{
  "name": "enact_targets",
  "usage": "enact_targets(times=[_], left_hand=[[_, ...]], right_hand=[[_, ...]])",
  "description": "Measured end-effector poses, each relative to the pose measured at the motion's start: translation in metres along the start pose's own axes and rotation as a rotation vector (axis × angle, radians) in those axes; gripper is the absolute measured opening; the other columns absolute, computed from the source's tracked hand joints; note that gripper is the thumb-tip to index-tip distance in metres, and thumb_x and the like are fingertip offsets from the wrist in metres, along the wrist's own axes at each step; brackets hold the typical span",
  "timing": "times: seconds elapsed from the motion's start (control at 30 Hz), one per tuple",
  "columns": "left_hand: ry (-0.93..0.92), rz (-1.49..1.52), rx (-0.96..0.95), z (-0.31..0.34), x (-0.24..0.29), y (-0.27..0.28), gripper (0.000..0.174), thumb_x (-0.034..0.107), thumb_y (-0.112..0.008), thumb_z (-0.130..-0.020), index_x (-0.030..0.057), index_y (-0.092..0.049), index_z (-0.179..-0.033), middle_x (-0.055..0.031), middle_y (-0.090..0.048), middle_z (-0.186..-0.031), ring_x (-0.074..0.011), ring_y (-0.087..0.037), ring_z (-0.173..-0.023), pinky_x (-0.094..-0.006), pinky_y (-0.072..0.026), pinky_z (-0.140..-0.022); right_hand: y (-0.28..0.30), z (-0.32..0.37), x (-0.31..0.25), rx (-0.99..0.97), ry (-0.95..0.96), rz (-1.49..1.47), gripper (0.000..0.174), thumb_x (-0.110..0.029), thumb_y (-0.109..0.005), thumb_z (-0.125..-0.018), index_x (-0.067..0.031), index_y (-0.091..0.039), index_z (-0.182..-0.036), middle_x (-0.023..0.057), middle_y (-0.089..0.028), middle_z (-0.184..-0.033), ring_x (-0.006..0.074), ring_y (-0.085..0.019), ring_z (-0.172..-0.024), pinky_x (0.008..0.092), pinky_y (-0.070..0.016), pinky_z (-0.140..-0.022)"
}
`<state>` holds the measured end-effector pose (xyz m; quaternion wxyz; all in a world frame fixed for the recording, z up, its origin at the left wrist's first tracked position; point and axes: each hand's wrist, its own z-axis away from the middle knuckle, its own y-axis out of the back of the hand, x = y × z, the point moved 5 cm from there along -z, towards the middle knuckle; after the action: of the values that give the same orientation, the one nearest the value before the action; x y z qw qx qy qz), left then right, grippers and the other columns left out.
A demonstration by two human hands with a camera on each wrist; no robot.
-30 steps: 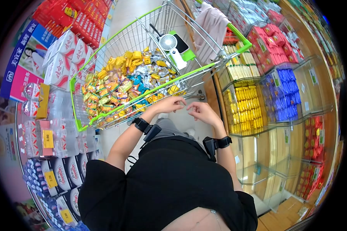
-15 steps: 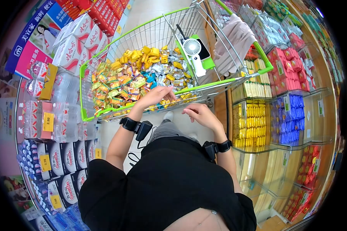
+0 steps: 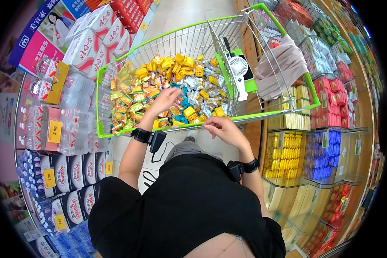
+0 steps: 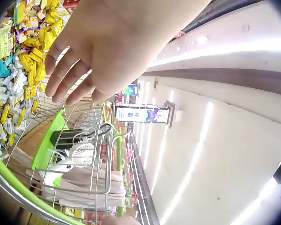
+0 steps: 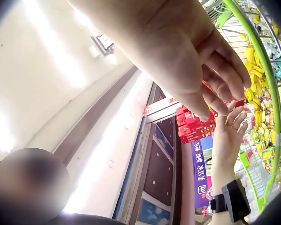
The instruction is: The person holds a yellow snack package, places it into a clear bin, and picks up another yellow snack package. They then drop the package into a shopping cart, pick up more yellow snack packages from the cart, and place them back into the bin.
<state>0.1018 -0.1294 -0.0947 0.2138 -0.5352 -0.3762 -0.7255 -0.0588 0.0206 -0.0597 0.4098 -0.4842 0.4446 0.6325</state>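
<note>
A shopping cart with a green rim [image 3: 99,99] stands in front, its basket spread with many wrapped candies [image 3: 137,96] in yellow, orange, teal and silver. My left hand [image 3: 164,102] is over the near part of the candies, past the near rim. In the left wrist view its fingers [image 4: 68,77] are relaxed and slightly bent, with nothing between them. Close to the near rim hovers my right hand [image 3: 227,130], fingers loosely bent. The right wrist view shows nothing in its palm [image 5: 171,56].
A white handheld fan [image 3: 239,69] and a phone lie at the cart's green flap, beside a draped pinkish cloth [image 3: 281,62]. Water bottle packs [image 3: 75,120] and boxes line the left. Clear bins of yellow packets [image 3: 284,150] and blue packets [image 3: 322,155] stand on the right.
The left hand has moved forward, from near the right hand to over the candies. The cart and shelves have shifted in the view, the cart towards the right. The right hand stays low by the rim.
</note>
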Motion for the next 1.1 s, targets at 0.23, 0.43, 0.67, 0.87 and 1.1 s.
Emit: enact_targets(times=[0.23, 0.43, 0.67, 0.87, 1.1], left_hand=[[0.164, -0.104, 0.110, -0.008, -0.042, 0.054, 0.026, 0.023, -0.045, -0.083, -0.0004, -0.055, -0.088, -0.0073, -0.057, -0.075, -0.0141, -0.056, -0.066, -0.0270, -0.0440, -0.060], [0.203, -0.370, 0.229, -0.016, -0.089, 0.104, 0.027, 0.023, -0.046, -0.082, 0.0015, -0.057, -0.094, -0.0128, -0.059, -0.087, -0.0256, -0.056, -0.081, -0.0360, -0.0428, -0.070], [0.166, -0.617, 0.305, -0.040, -0.121, 0.150, 0.020, 0.018, -0.052, -0.075, 0.0040, -0.059, -0.087, -0.0162, -0.051, -0.102, -0.0312, -0.045, -0.099, -0.0401, -0.0363, -0.085], [0.163, -0.795, 0.371, -0.069, -0.162, 0.176, 0.019, 0.018, -0.054, -0.072, 0.0067, -0.060, -0.087, -0.0176, -0.040, -0.120, -0.0327, -0.036, -0.112, -0.0390, -0.0321, -0.092], [0.209, -0.815, 0.166, -0.092, -0.193, 0.190, 0.024, 0.019, -0.054, -0.070, 0.0220, -0.062, -0.093, -0.0178, -0.028, -0.131, -0.0344, -0.028, -0.120, -0.0436, -0.0228, -0.098]], right_hand=[[-0.008, -0.037, -0.014, 0.032, 0.068, 0.047, 0.015, -0.014, -0.054, -0.081, -0.0002, -0.056, -0.086, 0.0042, -0.055, -0.066, 0.0101, -0.053, -0.056, 0.0231, -0.0418, -0.052], [-0.016, -0.070, -0.009, 0.027, 0.034, 0.067, 0.014, -0.013, -0.054, -0.080, -0.0012, -0.056, -0.088, 0.0045, -0.056, -0.068, 0.0099, -0.052, -0.059, 0.0240, -0.0418, -0.055], [-0.027, -0.102, -0.005, 0.041, 0.000, 0.082, 0.015, -0.014, -0.055, -0.079, -0.0030, -0.057, -0.089, 0.0056, -0.056, -0.069, 0.0114, -0.049, -0.059, 0.0248, -0.0409, -0.055], [-0.029, -0.121, -0.002, 0.041, -0.025, 0.126, 0.015, -0.014, -0.054, -0.079, -0.0039, -0.057, -0.090, 0.0060, -0.055, -0.068, 0.0121, -0.049, -0.058, 0.0256, -0.0402, -0.054], [-0.032, -0.134, 0.000, 0.018, -0.084, 0.124, 0.015, -0.013, -0.052, -0.081, -0.0035, -0.056, -0.092, 0.0049, -0.055, -0.071, 0.0109, -0.051, -0.062, 0.0245, -0.0418, -0.057]])
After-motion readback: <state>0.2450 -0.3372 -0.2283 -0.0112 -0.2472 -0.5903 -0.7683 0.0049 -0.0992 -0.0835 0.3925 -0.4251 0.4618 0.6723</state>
